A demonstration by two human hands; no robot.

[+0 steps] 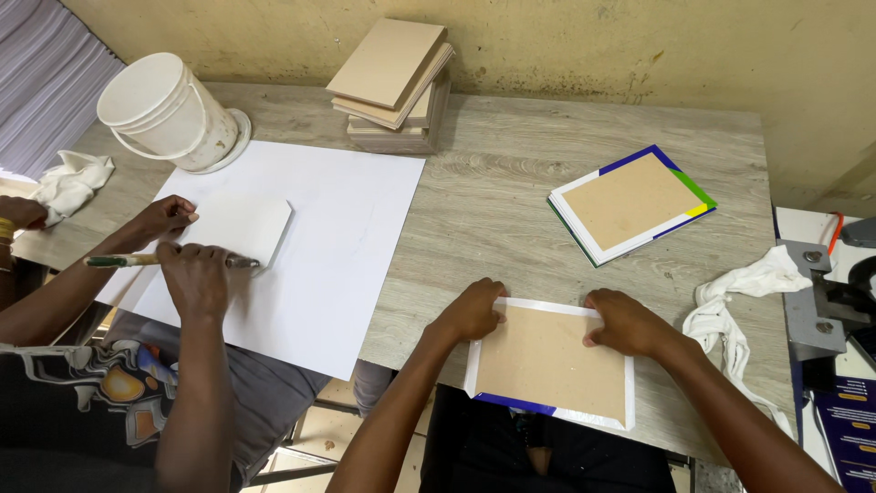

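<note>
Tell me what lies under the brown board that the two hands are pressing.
Under the brown board lies a white sheet, its folded edges showing around it, with a blue strip at the near edge. The left hand and right hand press the top corners. The sheet's middle is covered.

matt brown board, white paper edging, wood-grain table, white cloth

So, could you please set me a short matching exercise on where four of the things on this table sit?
Things:
1. white bucket
2. stack of boards
3. white cloth
4. finished cover

Places:
A. back edge, by the wall
B. right of the right hand
C. far left corner
D. beyond the right hand, lying alone

Pairs: 1-C, 2-A, 3-B, 4-D
</note>
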